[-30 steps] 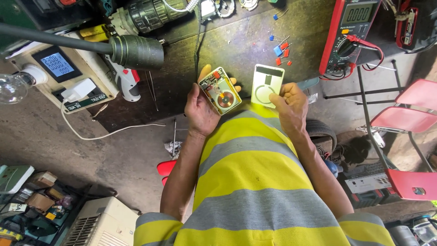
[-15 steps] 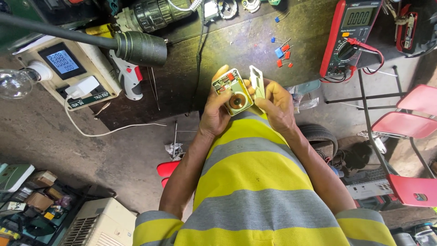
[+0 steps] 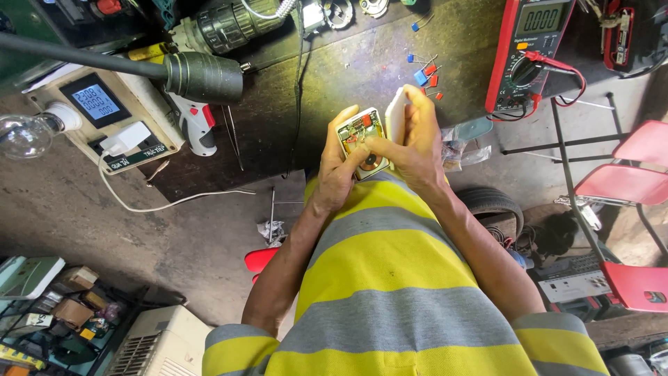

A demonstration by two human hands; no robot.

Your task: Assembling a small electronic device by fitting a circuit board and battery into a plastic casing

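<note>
While both hands grip an opened device (image 3: 363,143), small capacitors (image 3: 424,75) dot the dark workbench (image 3: 362,63).

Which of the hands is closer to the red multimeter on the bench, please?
The right hand, holding the white cover, is nearer the red multimeter. The left hand, holding the opened device, sits farther away.

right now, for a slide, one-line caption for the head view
Left hand holds an opened small device with exposed circuit board; right hand grips its white plastic cover above the dark workbench.
</note>
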